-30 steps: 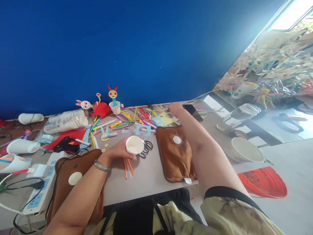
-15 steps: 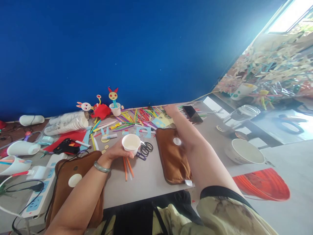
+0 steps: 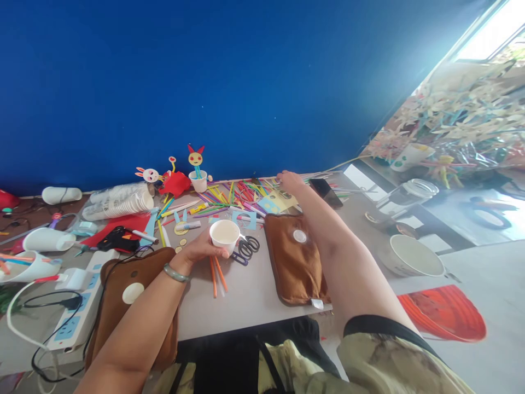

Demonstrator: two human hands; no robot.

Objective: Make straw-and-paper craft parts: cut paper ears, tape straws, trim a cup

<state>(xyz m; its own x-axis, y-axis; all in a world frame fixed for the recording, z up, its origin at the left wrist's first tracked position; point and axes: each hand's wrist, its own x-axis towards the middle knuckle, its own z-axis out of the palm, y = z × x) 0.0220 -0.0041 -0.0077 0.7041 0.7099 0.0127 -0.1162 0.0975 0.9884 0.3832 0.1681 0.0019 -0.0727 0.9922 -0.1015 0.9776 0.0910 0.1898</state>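
My left hand [image 3: 200, 244] is closed around a white paper cup [image 3: 225, 236], upright with its open mouth toward me. Orange sticks [image 3: 219, 273] lie on the table just below the cup. To the cup's right are dark-handled scissors [image 3: 247, 249]. My right hand [image 3: 291, 181] is stretched to the back of the table, by the pile of coloured sticks [image 3: 246, 191]. Its fingers are bent and close together; what they hold, if anything, is too small to make out. Pale yellow punched card [image 3: 287, 201] lies just below it.
Brown pouches, one on the left [image 3: 107, 295] and one on the right [image 3: 287, 262], lie under or beside my forearms. A power strip [image 3: 84, 312], glue gun [image 3: 115, 238] and stacked cups [image 3: 123, 203] crowd the left. Rightward are a phone [image 3: 326, 192] and white bowl [image 3: 414, 256].
My right hand has lifted slightly at the back, its fingers now more bent. The left hand keeps its hold on the paper cup. The whole view has shifted a little.
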